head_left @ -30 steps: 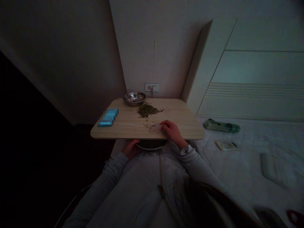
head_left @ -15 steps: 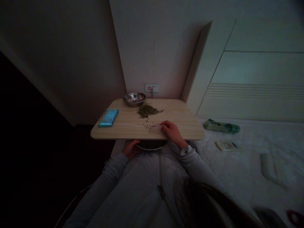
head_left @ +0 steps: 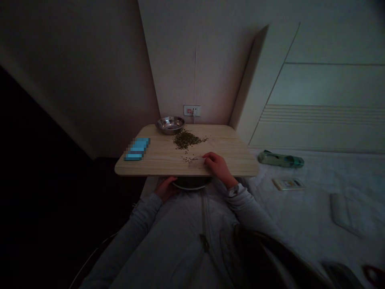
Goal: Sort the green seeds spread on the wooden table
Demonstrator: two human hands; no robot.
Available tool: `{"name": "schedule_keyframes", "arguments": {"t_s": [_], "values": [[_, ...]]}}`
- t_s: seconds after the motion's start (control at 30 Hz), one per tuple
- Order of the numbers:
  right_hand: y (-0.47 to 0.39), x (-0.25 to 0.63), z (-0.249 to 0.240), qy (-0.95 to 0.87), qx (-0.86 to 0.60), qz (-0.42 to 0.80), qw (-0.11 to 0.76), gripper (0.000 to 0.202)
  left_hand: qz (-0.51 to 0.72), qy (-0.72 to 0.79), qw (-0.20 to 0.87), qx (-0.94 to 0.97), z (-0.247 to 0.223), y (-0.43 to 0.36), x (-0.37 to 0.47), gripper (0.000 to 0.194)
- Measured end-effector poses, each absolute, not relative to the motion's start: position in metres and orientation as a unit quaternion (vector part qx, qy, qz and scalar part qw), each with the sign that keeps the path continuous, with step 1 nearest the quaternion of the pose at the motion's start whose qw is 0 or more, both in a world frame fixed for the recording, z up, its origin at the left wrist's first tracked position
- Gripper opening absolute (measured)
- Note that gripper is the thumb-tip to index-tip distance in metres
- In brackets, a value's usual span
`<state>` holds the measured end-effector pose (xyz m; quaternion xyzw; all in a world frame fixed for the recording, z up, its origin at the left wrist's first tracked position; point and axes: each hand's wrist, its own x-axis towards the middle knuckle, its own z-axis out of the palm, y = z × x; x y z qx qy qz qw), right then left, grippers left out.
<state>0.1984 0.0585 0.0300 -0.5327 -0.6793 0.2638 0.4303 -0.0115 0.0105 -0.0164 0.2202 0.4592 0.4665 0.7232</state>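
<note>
On the light wooden table (head_left: 159,160) lies a pile of small green beans (head_left: 186,139), with several loose ones trailing toward the near edge. My right hand (head_left: 215,164) pinches a clear, card-like piece (head_left: 196,162) that lies flat by the loose beans. Below the near edge, my left hand (head_left: 167,188) is at the left side of a metal bowl (head_left: 192,188) by my lap; its fingers close on the rim, partly hidden by the tabletop. Another steel bowl (head_left: 170,125) stands at the table's far left, beside the pile.
A phone (head_left: 137,149) with a blurred screen lies on the table's left side. On the white bedding at right are a green bottle (head_left: 281,159), a pale phone-like object (head_left: 288,184) and a whitish case (head_left: 345,212). A wall socket (head_left: 191,110) holds a plug behind the table.
</note>
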Motion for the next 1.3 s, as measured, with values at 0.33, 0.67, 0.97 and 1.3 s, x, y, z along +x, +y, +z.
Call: {"name": "schedule_keyframes", "arguments": {"t_s": [0.33,0.67,0.97,1.3], "values": [[0.0597,0.1991,0.0277,-0.68,-0.527,0.265,0.436,0.022,0.463,0.474,0.714,0.227,-0.0156,0.0108,-0.0113,0.011],[0.0584,0.199,0.0289,-0.678,-0.532,0.263,0.435,0.023,0.463,0.465,0.716,0.238,-0.0166,0.0109,-0.0117,0.012],[0.0598,0.1994,0.0262,-0.678,-0.528,0.261,0.44,0.023,0.461,0.467,0.717,0.235,-0.0173,0.0113,-0.0128,0.011],[0.0594,0.1999,0.0276,-0.681,-0.528,0.26,0.436,0.024,0.457,0.479,0.713,0.23,-0.0154,0.0107,-0.0124,0.01]]}}
